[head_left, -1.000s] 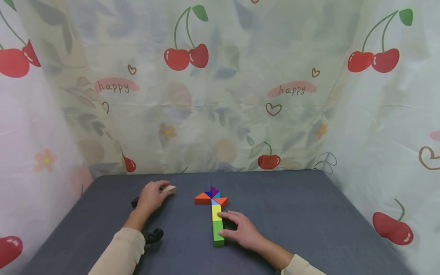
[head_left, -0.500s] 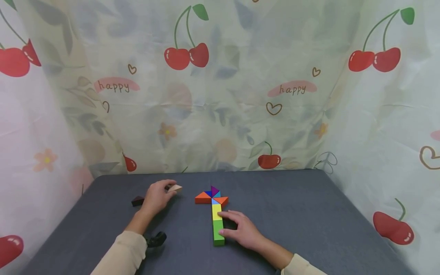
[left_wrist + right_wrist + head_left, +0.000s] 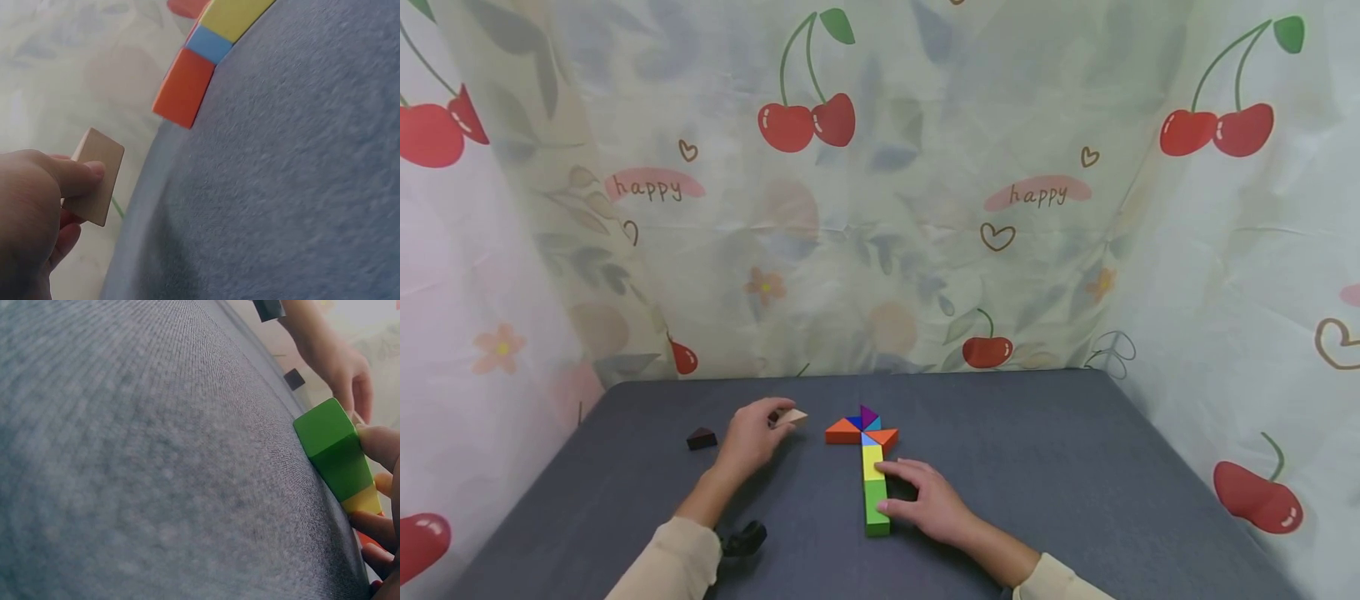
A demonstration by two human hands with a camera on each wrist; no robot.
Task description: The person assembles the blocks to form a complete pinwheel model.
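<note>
In the head view my left hand pinches a plain wooden triangular block, held left of a row of coloured blocks. The left wrist view shows the thumb across the broad face of this wooden block. My right hand rests beside the row, its thumb touching the green block and a fingertip on the yellow block. Above the yellow block, small triangles meet at a point: a purple triangle, blue ones, and an orange triangle on each side.
A black triangular block lies on the dark grey tabletop, left of the left hand. A black wrist-worn piece juts out by the left sleeve. Patterned curtains enclose the back and sides.
My left hand has moved right with the wooden block, closer to the coloured row, uncovering the black block. The right hand has stayed in place.
</note>
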